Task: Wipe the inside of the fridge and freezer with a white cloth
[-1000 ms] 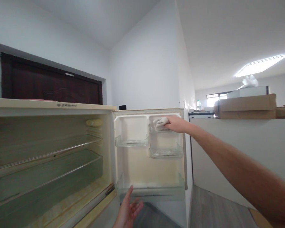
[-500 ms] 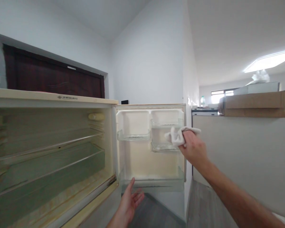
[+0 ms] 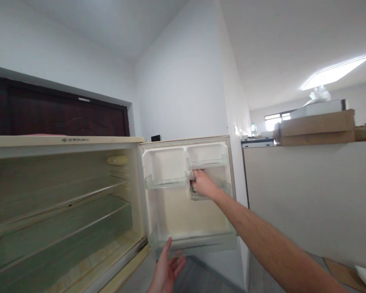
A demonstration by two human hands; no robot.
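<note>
An open fridge door [image 3: 167,207] carries several clear plastic shelves. My right hand [image 3: 203,184] grips a white cloth [image 3: 191,176], mostly hidden by the fingers, at the left end of the middle right door shelf [image 3: 199,197]. Below, near the wide bottom door shelf [image 3: 201,243], my left hand [image 3: 170,264] has its fingers apart and holds nothing; whether it touches the shelf I cannot tell. To the left is the fridge interior [image 3: 49,171] with glass shelves.
Behind the fridge is a dark red door [image 3: 57,108]. A cardboard box [image 3: 319,129] lies on a white partition [image 3: 305,195] at the right. A white wall corner stands behind the fridge door.
My right hand has moved left with the cloth, from the door's outer edge to the middle of the door. The view has shifted slightly. My left hand stays low by the bottom shelf.
</note>
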